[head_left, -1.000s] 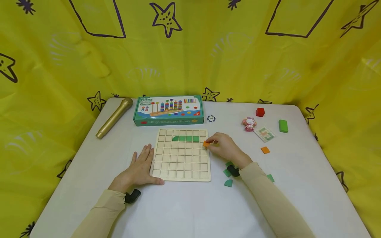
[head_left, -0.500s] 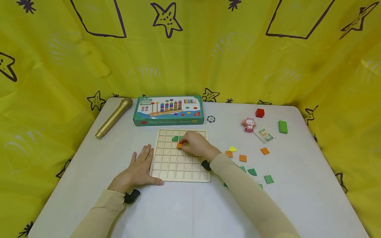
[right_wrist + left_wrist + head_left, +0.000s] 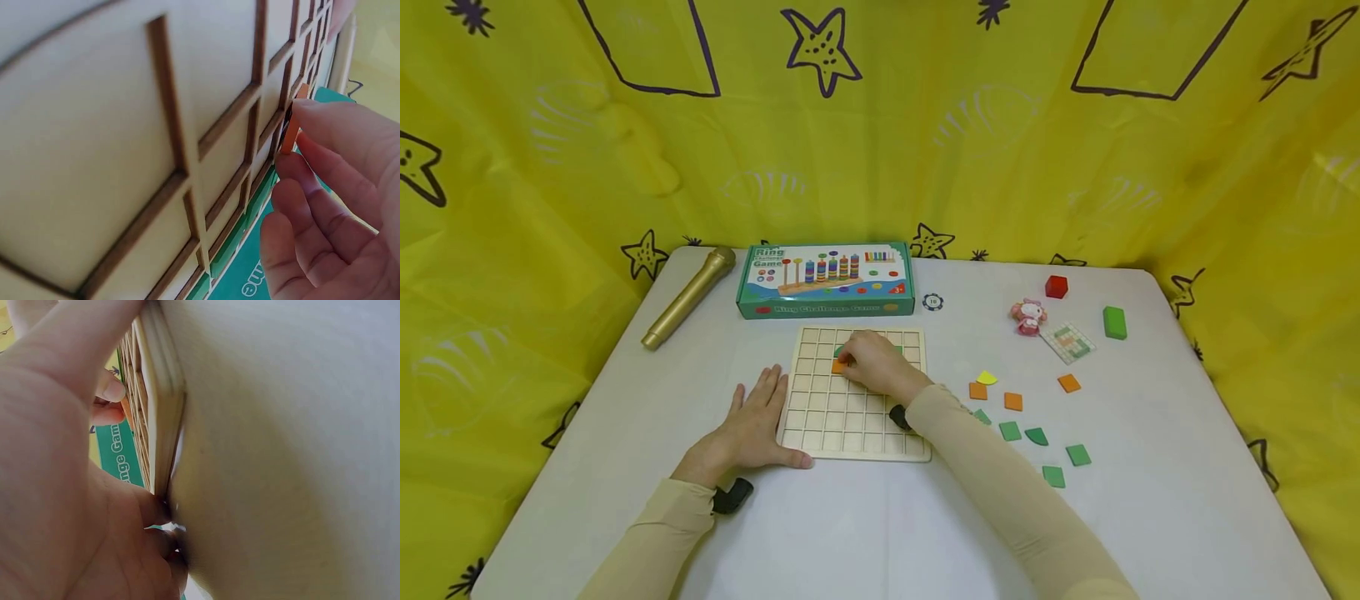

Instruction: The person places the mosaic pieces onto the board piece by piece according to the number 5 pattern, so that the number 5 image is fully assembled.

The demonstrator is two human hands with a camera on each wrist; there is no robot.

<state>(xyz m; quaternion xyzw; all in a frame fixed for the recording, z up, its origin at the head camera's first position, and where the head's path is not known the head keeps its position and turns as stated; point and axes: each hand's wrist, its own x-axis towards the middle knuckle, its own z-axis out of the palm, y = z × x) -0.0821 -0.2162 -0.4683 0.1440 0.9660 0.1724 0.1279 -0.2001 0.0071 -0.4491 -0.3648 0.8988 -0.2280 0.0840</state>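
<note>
A pale wooden grid board (image 3: 857,421) lies flat on the table. My left hand (image 3: 748,429) rests along its left edge, fingers straight and spread, thumb by the near corner. Over the upper part of the board, my right hand (image 3: 880,364) pinches an orange square tile (image 3: 291,131) between thumb and fingers; the tile is tilted at a cell, and whether it is seated I cannot tell. Just behind it runs a row of green tiles (image 3: 228,247), mostly covered by the right hand in the head view. Right of the board lie loose orange tiles (image 3: 1013,402), green tiles (image 3: 1078,454) and a yellow quarter-round (image 3: 987,377).
Behind the board stands a Ring Challenge Game box (image 3: 825,307), with a gold microphone (image 3: 688,298) to its left and a poker chip (image 3: 933,302) to its right. Farther right are a pink figurine (image 3: 1028,317), a pattern card (image 3: 1067,342), a red cube (image 3: 1056,287) and a green block (image 3: 1115,322).
My right hand has carried the orange tile left from the board's right edge to a cell below the green row's left end. The left hand has stayed put.
</note>
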